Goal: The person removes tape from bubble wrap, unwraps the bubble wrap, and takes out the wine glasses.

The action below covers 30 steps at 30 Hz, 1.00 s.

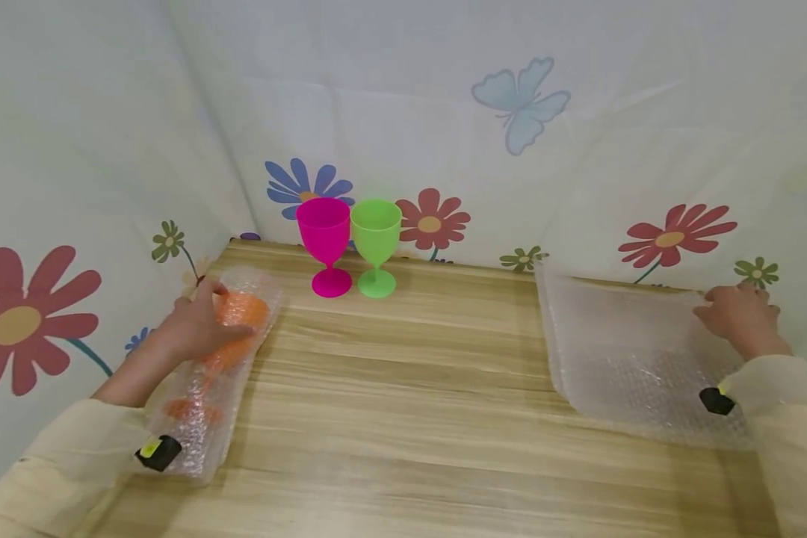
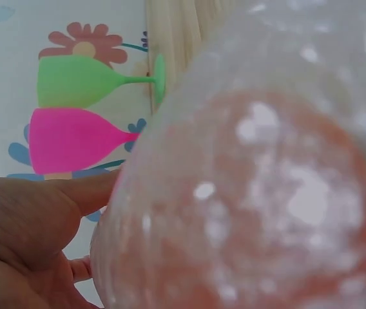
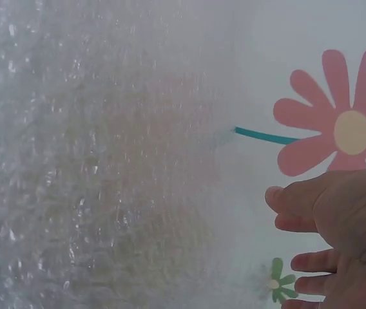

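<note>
At the table's left side lies an orange goblet [image 1: 245, 308] rolled in bubble wrap [image 1: 205, 441]. My left hand [image 1: 202, 321] grips this bundle around the cup end, thumb on the near side and fingers over the far side. In the left wrist view the wrapped cup [image 2: 254, 206] fills most of the picture, blurred. On the right lies bubble wrap sheeting [image 1: 632, 359]. My right hand [image 1: 743, 317] is at its far right corner, fingers loosely bent; the right wrist view shows no wrap between the fingers [image 3: 315, 261].
A pink goblet [image 1: 326, 232] and a light green goblet [image 1: 376, 232] stand upright side by side at the table's back edge. Behind them hangs a white flowered curtain [image 1: 403, 112], which also runs along the left. The wood-grain table [image 1: 410, 403] stretches between my hands.
</note>
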Each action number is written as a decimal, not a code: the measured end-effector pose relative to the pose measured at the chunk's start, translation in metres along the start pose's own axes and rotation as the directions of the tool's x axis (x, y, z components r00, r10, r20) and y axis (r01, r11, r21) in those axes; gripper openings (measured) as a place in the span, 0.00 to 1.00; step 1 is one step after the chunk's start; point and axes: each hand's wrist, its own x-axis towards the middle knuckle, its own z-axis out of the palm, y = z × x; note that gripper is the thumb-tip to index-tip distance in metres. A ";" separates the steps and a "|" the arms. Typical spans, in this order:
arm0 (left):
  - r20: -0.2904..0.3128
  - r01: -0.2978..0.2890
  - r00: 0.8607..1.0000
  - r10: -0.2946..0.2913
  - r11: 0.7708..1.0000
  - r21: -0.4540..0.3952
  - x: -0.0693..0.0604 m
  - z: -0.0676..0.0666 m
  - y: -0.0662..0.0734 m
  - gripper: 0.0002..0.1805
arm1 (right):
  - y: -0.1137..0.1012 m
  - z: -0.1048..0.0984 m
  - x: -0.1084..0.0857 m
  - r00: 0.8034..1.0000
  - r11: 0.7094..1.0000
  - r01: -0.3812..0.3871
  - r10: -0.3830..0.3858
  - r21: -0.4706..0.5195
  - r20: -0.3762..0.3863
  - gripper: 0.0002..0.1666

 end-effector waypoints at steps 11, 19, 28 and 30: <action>-0.029 -0.019 0.999 0.018 1.000 -0.024 0.000 0.010 -0.001 0.52 | -0.017 0.001 -0.008 0.996 0.996 0.084 -0.084 0.008 -0.005 0.35; 0.012 0.004 1.000 -0.003 0.996 -0.086 -0.004 0.016 0.009 0.52 | -0.041 -0.006 -0.019 0.982 0.983 0.186 -0.186 0.009 0.010 0.34; 0.053 0.033 0.998 -0.025 0.985 -0.170 -0.009 0.022 0.020 0.54 | -0.060 -0.004 -0.026 0.976 0.976 0.205 -0.209 0.067 0.057 0.35; 0.052 0.028 0.998 -0.019 0.982 -0.188 -0.010 0.024 0.022 0.54 | -0.062 -0.003 -0.027 0.974 0.974 0.213 -0.217 0.071 0.058 0.35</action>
